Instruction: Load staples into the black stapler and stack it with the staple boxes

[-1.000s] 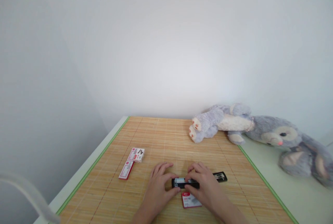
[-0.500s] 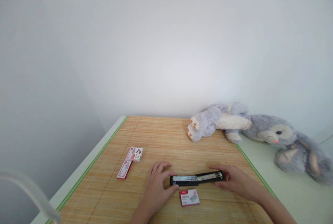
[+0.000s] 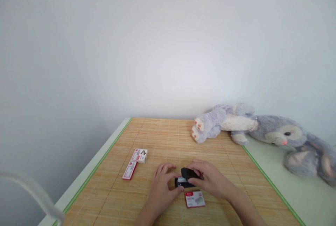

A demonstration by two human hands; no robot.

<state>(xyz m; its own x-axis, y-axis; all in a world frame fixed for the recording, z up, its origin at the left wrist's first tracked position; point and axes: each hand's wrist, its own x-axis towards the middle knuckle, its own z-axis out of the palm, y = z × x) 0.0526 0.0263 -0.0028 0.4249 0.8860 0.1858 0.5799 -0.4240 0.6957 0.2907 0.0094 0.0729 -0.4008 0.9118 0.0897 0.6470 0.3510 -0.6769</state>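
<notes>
A black stapler lies on the bamboo mat, its two halves partly folded together, with some bright metal showing inside. My left hand pinches the left end of the stapler's base between thumb and forefinger. The fingers and thumb of my right hand close round the raised top half, which tilts above the base and hides part of it. Just in front of the stapler lies a white and red staple box with a picture of staples on it.
Several small red and white boxes sit together at the left on the bamboo mat. A grey plush rabbit lies across the back right of the table. A pale curved band shows at the lower left. A wall stands behind.
My right hand has moved left, swinging the stapler's right half up and over toward the base. The stapler was spread out nearly flat before. The whole view has shifted slightly.
</notes>
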